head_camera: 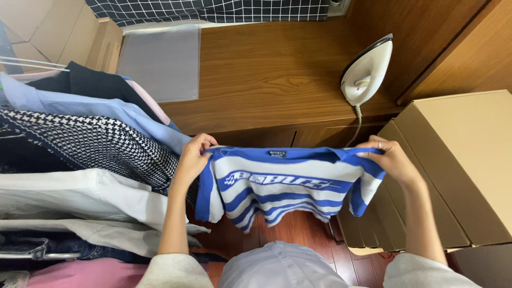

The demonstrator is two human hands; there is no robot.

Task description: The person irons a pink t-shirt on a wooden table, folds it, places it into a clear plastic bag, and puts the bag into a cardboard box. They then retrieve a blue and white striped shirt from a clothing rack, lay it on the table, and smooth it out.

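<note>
L hand (193,160) & R hand (392,160) are each gripping 1 striped shirt (282,186) by the shoulders; 1 iron (367,72) is standing on the surface (266,80).

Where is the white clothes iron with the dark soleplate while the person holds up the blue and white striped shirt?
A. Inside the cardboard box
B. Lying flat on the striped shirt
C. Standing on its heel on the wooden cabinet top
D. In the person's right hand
C: the white clothes iron stands upright on the wooden cabinet top, apart from the blue and white striped shirt, which the left hand and right hand grip at the shoulders.
</note>
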